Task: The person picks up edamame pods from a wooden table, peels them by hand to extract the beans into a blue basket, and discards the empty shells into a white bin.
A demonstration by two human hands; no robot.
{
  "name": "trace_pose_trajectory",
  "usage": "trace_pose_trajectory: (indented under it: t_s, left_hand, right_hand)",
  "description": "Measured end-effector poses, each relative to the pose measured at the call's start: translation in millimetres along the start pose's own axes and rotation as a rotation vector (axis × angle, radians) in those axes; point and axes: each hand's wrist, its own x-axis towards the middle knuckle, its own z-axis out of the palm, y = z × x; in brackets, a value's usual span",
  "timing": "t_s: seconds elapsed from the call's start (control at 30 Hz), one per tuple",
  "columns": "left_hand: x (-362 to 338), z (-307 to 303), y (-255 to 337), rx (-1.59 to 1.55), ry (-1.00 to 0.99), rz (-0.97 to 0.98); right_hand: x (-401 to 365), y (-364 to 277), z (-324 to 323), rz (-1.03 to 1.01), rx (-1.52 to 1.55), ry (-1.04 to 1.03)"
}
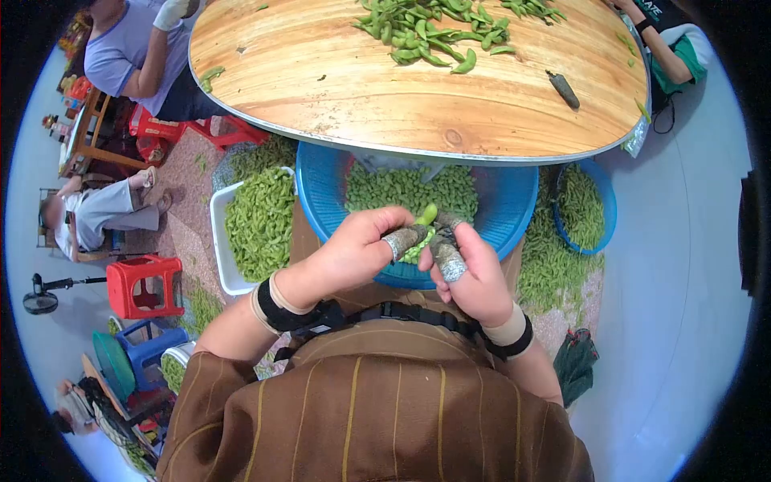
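My left hand (pixel 365 245) and my right hand (pixel 470 269) meet over a large blue basket (pixel 312 181), with wrapped fingertips close together. Between them is a green bean pod (pixel 428 214), pinched by my left hand. More green shows just below it, between the hands. My right fingers are closed against the pod's right side; whether they grip it is hard to see. Shelled green beans (pixel 409 189) lie inside the basket under the hands. Several whole pods (pixel 418 32) are piled on the round wooden table (pixel 337 104) beyond.
A white tub (pixel 222 241) of pods stands left of the basket, a smaller blue basket (pixel 614 210) at the right. Pods cover the floor near both. A dark object (pixel 564 90) lies on the table. People sit at the upper left and upper right. A red stool (pixel 144 281) stands left.
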Motion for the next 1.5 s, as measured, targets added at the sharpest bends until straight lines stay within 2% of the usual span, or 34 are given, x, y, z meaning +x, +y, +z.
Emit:
trace_pose_trajectory:
  t_s: [0.03, 0.1, 0.13, 0.2, 0.33, 0.43, 0.47, 0.5, 0.53, 0.57, 0.63, 0.67, 0.7, 0.77, 0.8, 0.83, 0.9, 0.97, 1.03, 1.07, 1.13, 1.17, 1.23, 1.27, 1.33, 1.37, 1.43, 1.47, 1.5]
  left_hand:
    - [-0.1, 1.2, -3.6, 0.000, 0.000, -0.001]
    - [-0.3, 3.0, -8.4, 0.119, 0.056, 0.170]
    - [-1.0, 2.9, -6.7, 0.119, 0.056, 0.169]
    - [-2.4, 3.4, -2.1, 0.536, 0.122, 0.342]
    - [-6.7, 6.9, -8.9, 0.679, 0.146, 0.336]
    - [-10.7, 2.8, -3.0, 0.683, 0.143, 0.428]
    - [-14.8, -2.7, 7.0, 0.212, -0.037, 0.123]
    - [-17.8, -7.3, 12.7, -0.260, -0.209, -0.183]
    - [-19.7, -10.2, 10.9, -0.511, -0.300, -0.204]
    - [-19.0, -11.7, 9.7, -0.513, -0.301, -0.207]
    - [-16.5, -14.8, 8.0, -0.444, -0.321, -0.243]
    - [-14.1, -10.4, 7.5, -0.206, -0.218, -0.136]
    - [-13.1, -7.6, 3.6, -0.207, -0.219, -0.138]
    - [-12.0, -2.1, -5.6, 0.637, 0.026, 0.362]
    - [-13.4, 4.0, -7.1, 0.697, 0.105, 0.328]
    - [-15.2, 8.2, -9.2, 0.697, 0.104, 0.325]
    - [-16.2, 12.6, -13.0, 0.834, 0.234, 0.416]
    - [-15.5, 8.7, -13.1, 0.844, 0.216, 0.457]
    - [-15.1, 2.8, -7.4, 0.241, -0.013, 0.161]
    - [-15.3, -0.7, -7.1, 0.241, -0.013, 0.160]
    - [-16.4, -6.5, -7.2, -0.669, -0.244, -0.310]
    - [-16.2, -5.5, -8.9, -0.667, -0.245, -0.311]
    - [-15.7, -1.6, -14.1, -0.471, -0.170, -0.299]
    - [-16.1, -0.8, -13.2, -0.472, -0.171, -0.299]
    - [-18.1, -0.4, -8.5, -0.195, -0.105, -0.214]
    - [-18.3, -0.1, -5.9, -0.196, -0.104, -0.216]
    - [-18.1, 0.6, -2.2, 0.119, -0.103, -0.045]
    - [-18.2, 0.4, -4.1, 0.120, -0.104, -0.046]
    - [-18.7, 0.0, -7.9, 0.231, -0.143, 0.009]
  right_hand:
    - [0.4, 0.0, 0.6, 0.015, -0.013, -0.004]
    - [1.7, 2.3, -0.2, 0.044, 0.028, -0.011]
    - [2.2, 3.1, -0.6, 0.073, 0.068, -0.019]
    - [2.4, 1.0, -0.7, 0.112, 0.148, -0.030]
    - [0.3, -3.2, 0.5, 0.189, 0.302, -0.056]
    - [-3.4, -2.5, -3.4, 0.238, 0.433, -0.130]
    - [-6.1, -3.7, -4.8, 0.241, 0.435, -0.127]
    - [-9.3, -6.1, -6.0, 0.297, 0.594, -0.201]
    - [-11.6, -7.3, -6.5, 0.353, 0.752, -0.276]
    - [-11.9, -7.3, -6.7, 0.355, 0.754, -0.274]
    - [-8.7, -8.7, -7.5, 0.397, 0.755, -0.277]
    - [-7.0, -7.7, -6.7, 0.398, 0.756, -0.277]
    - [-5.3, -5.3, -5.0, 0.393, 0.647, -0.211]
    - [-3.7, -2.3, 0.0, 0.391, 0.539, -0.146]
    - [-3.2, -1.0, 3.4, 0.372, 0.500, -0.125]
    - [-3.3, 0.0, 5.1, 0.354, 0.459, -0.105]
    - [-1.5, 1.6, 3.6, 0.356, 0.486, -0.098]
    - [-0.6, 3.6, -0.2, 0.356, 0.513, -0.088]
    - [-1.6, 5.5, -6.5, 0.375, 0.641, -0.176]
    - [-2.3, 5.4, -8.3, 0.376, 0.642, -0.177]
    - [-2.9, 5.3, -9.7, 0.390, 0.614, -0.194]
    - [-2.5, 5.5, -9.5, 0.389, 0.616, -0.194]
    - [-2.1, 6.1, -8.1, 0.319, 0.383, -0.084]
    - [-1.2, 9.9, -6.5, 0.321, 0.383, -0.084]
    - [2.2, 20.3, -2.0, -0.166, -0.412, 0.178]
    - [2.5, 18.4, -1.0, -0.164, -0.412, 0.177]
    - [3.3, 12.6, 0.1, -0.205, -0.595, 0.154]
    - [5.6, 13.5, -2.1, -0.204, -0.594, 0.155]
    - [8.9, 16.0, -6.5, -0.296, -0.726, 0.105]
